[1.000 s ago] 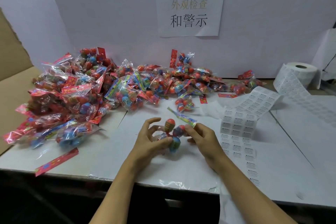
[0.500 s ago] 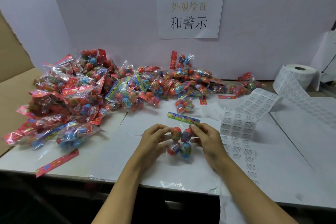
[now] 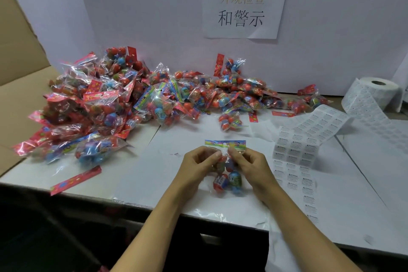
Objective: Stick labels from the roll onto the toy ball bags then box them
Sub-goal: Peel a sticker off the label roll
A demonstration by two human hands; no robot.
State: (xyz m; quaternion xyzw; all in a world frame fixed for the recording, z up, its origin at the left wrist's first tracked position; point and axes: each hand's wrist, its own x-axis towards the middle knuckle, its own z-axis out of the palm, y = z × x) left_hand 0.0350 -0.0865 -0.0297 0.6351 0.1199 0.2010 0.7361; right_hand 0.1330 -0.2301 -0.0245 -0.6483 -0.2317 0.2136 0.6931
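At frame centre, your left hand (image 3: 195, 166) and right hand (image 3: 250, 164) both pinch one bag (image 3: 227, 174). Smooth its film flat so a label from the strip (image 3: 295, 152) on the right sticks cleanly.

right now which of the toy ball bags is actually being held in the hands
The bag at the front centre of the table, pinched between the left hand and right hand just below its blue header card. All the others lie untouched in the pile behind.
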